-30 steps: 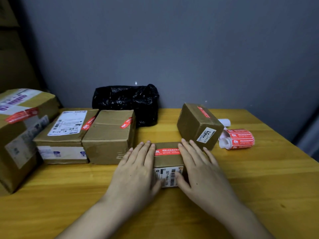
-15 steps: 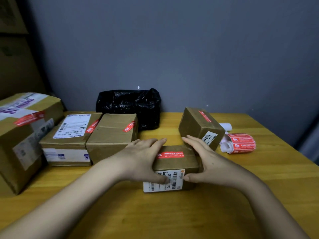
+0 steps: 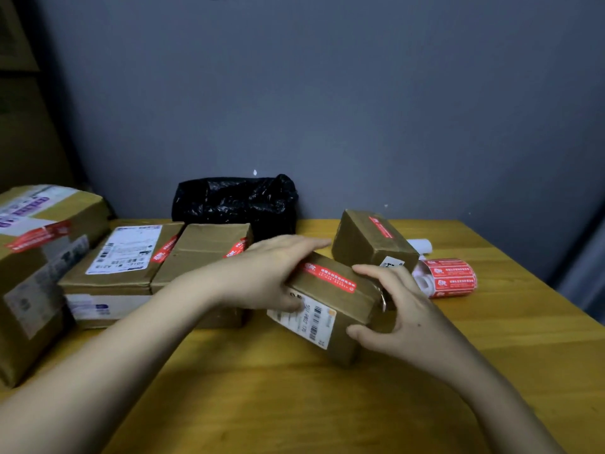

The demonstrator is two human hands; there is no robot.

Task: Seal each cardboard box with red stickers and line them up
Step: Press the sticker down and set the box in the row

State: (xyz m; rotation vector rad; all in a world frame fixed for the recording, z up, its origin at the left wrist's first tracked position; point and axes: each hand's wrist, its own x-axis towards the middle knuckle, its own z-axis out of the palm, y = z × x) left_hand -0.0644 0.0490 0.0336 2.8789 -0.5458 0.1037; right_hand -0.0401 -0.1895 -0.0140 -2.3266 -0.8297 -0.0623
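Small cardboard box point(image 3: 330, 303), sealed with one red sticker point(image 3: 330, 276) across its top, sits skewed beside the sticker roll point(image 3: 450, 279). A second stickered box point(image 3: 373, 245) lies just behind it. Three stickered boxes point(image 3: 199, 253) point(image 3: 121, 257) point(image 3: 36, 257) line up farther from the roll.
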